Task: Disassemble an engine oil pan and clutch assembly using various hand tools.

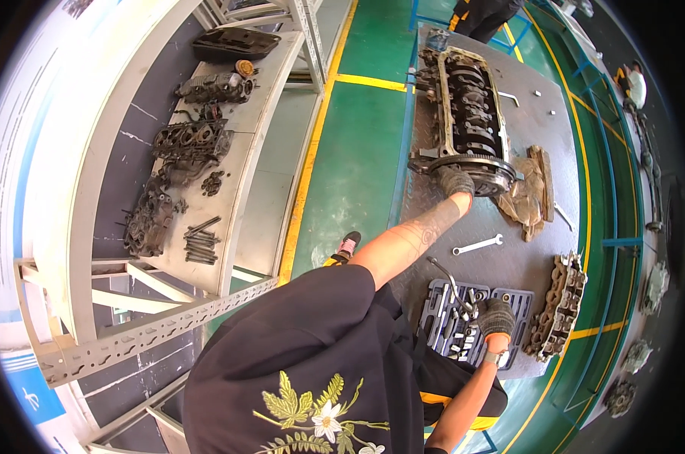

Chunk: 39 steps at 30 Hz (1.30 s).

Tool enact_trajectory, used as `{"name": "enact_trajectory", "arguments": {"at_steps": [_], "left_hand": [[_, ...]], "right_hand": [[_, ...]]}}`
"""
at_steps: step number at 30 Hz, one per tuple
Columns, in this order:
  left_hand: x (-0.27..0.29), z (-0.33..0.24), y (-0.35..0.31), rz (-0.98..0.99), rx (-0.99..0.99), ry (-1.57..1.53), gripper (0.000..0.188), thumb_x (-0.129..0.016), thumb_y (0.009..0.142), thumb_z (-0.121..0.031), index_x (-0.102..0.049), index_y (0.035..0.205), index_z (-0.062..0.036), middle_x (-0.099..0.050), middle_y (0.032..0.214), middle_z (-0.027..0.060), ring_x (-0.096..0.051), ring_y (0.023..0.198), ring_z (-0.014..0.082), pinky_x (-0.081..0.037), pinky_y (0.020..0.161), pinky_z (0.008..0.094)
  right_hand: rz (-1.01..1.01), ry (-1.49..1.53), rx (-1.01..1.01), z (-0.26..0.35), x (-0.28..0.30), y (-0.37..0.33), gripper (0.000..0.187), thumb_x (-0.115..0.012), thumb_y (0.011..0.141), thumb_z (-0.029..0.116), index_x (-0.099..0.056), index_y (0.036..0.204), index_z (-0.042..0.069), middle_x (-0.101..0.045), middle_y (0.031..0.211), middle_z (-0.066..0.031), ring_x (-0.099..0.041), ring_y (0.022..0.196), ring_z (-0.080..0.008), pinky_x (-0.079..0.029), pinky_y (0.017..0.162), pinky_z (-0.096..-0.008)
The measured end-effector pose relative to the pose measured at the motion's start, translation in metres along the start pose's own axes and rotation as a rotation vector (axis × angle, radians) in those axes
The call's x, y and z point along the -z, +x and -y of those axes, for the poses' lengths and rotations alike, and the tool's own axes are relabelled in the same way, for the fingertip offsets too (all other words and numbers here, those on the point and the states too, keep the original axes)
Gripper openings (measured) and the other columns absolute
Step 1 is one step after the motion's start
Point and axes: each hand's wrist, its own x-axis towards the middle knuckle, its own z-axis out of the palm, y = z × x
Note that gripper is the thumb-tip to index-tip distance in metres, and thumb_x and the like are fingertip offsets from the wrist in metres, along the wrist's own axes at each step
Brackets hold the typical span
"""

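We're likely selecting from the grey plastic socket case (523, 304), four o'clock: right hand (497, 316) needs a pinch. Left hand (455, 181) meets the round metal flywheel (497, 181), two o'clock. Both grips unclear.

The person wears a black short-sleeved shirt (297, 325) embroidered with green leaves (288, 408) and white flowers (327, 421), grey gloves (497, 316), a wristwatch (497, 358) and yellow-trimmed dark trousers (442, 372).

engine block (471, 113): rough metal; tool case (520, 304): matt plastic; floor (358, 159): glossy
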Motion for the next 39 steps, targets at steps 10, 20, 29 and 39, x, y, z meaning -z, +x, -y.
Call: {"name": "enact_trajectory", "arguments": {"at_steps": [10,20,29,39], "left_hand": [[0.061,0.026,-0.069,-0.209,0.485,-1.425,0.042,-0.040,0.099,-0.027,-0.050,0.128,0.0021,-0.053,0.130,0.0243,-0.049,0.124,0.0346,-0.038,0.104,0.0394],[0.096,0.066,-0.069,-0.112,0.544,-1.555,0.033,-0.041,0.099,-0.028,-0.046,0.123,-0.0056,-0.064,0.093,0.0300,-0.062,0.090,0.0463,-0.048,0.075,0.0532],[0.108,0.084,-0.096,-0.037,0.382,-1.518,0.034,-0.042,0.098,-0.025,-0.047,0.124,-0.0029,-0.064,0.097,0.0284,-0.061,0.090,0.0454,-0.047,0.075,0.0532],[-0.017,0.087,-0.170,0.212,-0.295,-0.948,0.049,-0.032,0.098,-0.018,-0.039,0.139,0.0076,-0.039,0.142,0.0313,-0.040,0.132,0.0439,-0.028,0.115,0.0443]], "right_hand": [[-0.103,-0.013,0.059,0.001,-0.011,0.011,0.034,-0.059,0.085,0.037,-0.070,0.076,0.006,-0.067,0.078,-0.0195,-0.064,0.079,-0.0393,-0.050,0.072,-0.0494],[-0.002,-0.065,0.075,0.045,0.003,0.003,0.038,-0.056,0.089,0.035,-0.067,0.072,0.003,-0.065,0.075,-0.0215,-0.062,0.074,-0.0420,-0.049,0.068,-0.0505],[-0.008,-0.120,-0.027,0.058,-0.001,-0.009,0.034,-0.059,0.089,0.034,-0.064,0.071,0.006,-0.064,0.069,-0.0201,-0.062,0.069,-0.0419,-0.047,0.063,-0.0521],[-0.008,0.053,-0.167,0.064,-0.019,-0.031,0.036,-0.056,0.090,0.038,-0.064,0.073,0.008,-0.064,0.071,-0.0179,-0.062,0.069,-0.0399,-0.048,0.063,-0.0501]]}}
